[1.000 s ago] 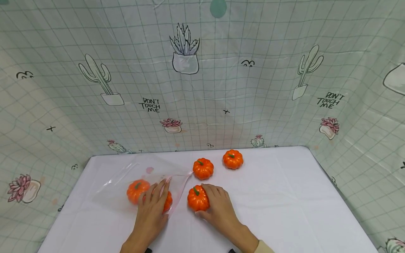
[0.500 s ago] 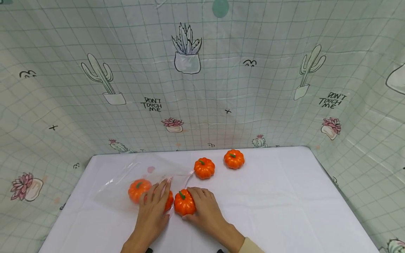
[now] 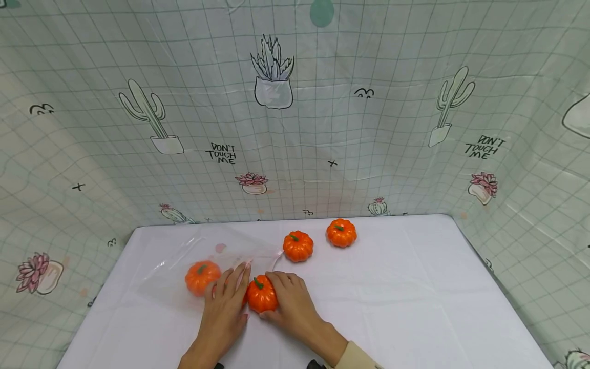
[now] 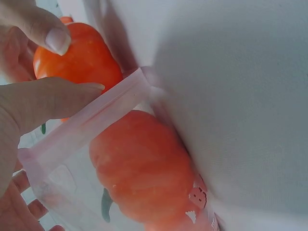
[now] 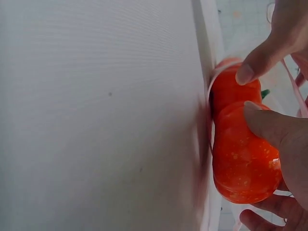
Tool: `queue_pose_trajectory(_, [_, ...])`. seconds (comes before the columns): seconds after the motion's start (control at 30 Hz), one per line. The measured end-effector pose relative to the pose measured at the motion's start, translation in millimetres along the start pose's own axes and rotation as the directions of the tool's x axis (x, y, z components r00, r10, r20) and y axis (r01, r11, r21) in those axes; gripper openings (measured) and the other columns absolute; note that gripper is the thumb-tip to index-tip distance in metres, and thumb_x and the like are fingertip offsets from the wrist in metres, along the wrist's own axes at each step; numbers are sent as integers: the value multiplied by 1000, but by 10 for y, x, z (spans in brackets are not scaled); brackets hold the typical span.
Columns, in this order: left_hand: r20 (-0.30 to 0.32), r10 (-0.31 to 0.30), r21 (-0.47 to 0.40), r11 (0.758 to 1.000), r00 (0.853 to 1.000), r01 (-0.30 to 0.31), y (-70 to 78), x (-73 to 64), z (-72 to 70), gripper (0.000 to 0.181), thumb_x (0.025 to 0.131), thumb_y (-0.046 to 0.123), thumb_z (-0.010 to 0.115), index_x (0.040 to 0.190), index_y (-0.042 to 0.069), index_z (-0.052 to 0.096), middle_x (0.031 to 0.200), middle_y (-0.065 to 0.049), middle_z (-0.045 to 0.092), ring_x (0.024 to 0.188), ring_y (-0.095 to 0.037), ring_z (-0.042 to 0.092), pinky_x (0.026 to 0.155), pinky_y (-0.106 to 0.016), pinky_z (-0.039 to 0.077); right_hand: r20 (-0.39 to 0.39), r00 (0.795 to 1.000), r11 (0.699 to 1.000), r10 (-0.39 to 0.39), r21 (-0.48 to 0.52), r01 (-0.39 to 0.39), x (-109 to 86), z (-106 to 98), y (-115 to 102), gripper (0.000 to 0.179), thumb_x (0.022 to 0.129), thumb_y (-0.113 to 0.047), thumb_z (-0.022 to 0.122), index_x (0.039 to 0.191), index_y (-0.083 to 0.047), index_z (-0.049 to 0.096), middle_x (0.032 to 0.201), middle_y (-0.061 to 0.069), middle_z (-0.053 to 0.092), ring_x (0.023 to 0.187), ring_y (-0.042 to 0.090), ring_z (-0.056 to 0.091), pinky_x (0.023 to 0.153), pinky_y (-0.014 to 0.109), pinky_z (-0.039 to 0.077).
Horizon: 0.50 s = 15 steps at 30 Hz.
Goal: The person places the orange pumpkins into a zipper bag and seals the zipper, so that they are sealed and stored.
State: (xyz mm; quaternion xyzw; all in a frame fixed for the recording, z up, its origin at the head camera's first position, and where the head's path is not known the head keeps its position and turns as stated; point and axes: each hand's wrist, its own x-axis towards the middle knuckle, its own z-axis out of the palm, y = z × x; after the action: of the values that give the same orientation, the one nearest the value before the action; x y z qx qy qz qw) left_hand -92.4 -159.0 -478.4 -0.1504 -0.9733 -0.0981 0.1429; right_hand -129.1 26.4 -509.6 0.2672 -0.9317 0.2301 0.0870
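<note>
White-covered tabletop (image 3: 405, 292), backed by a cactus-print curtain (image 3: 313, 133), carries a pink-edged clear plastic bag (image 3: 220, 248) with two orange toy pumpkins (image 3: 201, 278) inside. At the bag's mouth, the left hand (image 3: 224, 305) holds the edges between thumb and fingers, seemingly to keep them spread, while the right hand (image 3: 295, 307) has its grip wrapped around a third toy pumpkin (image 3: 261, 294), probably leaving its bag-facing side free; two other toy pumpkins (image 3: 297, 246) (one just off the bag's corner) sit to the bag's right.
</note>
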Motion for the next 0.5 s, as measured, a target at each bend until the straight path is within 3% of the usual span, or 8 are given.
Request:
queue_pose_trajectory(0.33, [-33,22,9,1000,999,-21,-2,-7,9,102,64,3,97,154,1,50,157,-15,47,140,-41,43,108,-58,34,33,999,999,4,-35,-3,84,27,-54,82,81,-42,92,146,-7,58,139,7,63,122,26,56,110,46,46])
queue_pose_trajectory(0.5, [-21,19,8,1000,1000,-19,7,-4,1,102,65,3,97,155,1,49,157,-14,47,140,-41,42,109,-58,33,46,999,999,6,-49,-3,96,25,-74,82,82,-43,92,147,-7,57,140,6,62,124,26,56,110,45,46])
